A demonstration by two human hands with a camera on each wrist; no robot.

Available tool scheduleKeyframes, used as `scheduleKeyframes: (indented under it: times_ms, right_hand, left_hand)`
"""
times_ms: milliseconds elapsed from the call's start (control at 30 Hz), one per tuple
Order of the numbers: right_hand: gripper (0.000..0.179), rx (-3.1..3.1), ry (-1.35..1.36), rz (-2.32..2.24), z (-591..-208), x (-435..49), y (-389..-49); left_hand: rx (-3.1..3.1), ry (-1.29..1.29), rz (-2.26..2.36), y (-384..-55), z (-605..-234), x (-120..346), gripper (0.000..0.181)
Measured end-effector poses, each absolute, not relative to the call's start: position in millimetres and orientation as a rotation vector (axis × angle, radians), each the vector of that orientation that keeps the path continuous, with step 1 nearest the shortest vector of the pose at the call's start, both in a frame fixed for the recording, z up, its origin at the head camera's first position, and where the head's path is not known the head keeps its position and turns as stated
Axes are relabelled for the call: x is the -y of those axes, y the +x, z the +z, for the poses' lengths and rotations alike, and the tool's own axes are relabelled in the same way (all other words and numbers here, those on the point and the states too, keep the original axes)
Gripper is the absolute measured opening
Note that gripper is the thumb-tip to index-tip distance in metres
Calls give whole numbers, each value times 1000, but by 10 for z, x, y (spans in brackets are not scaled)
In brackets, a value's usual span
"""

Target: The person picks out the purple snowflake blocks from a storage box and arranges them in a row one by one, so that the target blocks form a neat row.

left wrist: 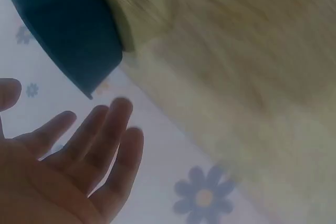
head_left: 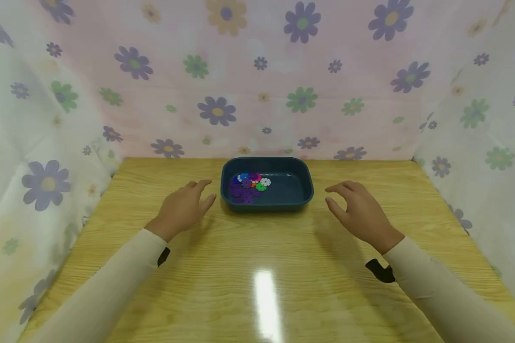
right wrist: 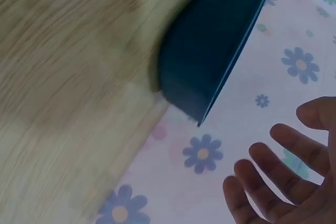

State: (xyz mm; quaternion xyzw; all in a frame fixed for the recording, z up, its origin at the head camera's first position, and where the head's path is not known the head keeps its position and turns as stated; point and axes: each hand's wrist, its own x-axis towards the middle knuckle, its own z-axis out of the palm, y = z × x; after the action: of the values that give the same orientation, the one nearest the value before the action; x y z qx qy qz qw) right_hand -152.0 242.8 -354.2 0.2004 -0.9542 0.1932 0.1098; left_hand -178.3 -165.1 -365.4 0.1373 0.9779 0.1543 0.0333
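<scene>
A dark blue-green tray (head_left: 266, 208) with rounded corners stands near the back of the table. Inside its left half lies a heap of small flower-shaped discs, mostly purple (head_left: 245, 194), with white (head_left: 265, 182), green (head_left: 261, 186), blue, pink and orange ones among them. My left hand (head_left: 182, 209) hovers just left of the tray, fingers loosely extended and holding nothing. On the other side my right hand (head_left: 362, 214) is held apart from the tray's right end, its fingers spread and bare. Both wrist views show the tray's outer wall (left wrist: 68, 30) beyond the fingers.
The wood-grain table (head_left: 223, 252) stretches in front of the tray, with a bright light reflection on it. Flower-printed cloth (head_left: 257, 95) hangs behind the table and along both sides. A black strap shows under each sleeve.
</scene>
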Motion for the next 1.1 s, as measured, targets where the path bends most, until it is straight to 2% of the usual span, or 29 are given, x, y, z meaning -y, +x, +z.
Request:
scheduleKeyframes:
  times_ms: [267,667,1100]
  right_hand:
    - [21,2723,645,930,-3508,-2083,-1705]
    - [18,2815,605,1258,-3472,-1491,-2144]
    - [16,3043,707,1339,-3919,-974,-2463]
  left_hand:
    - [-2635,195,1102,-1982,-4034,1506,66]
    - [-2550,118,1338,-1968,-4232,1350,60]
    - [-2270,165,1648,-1908,-4313,1444,66]
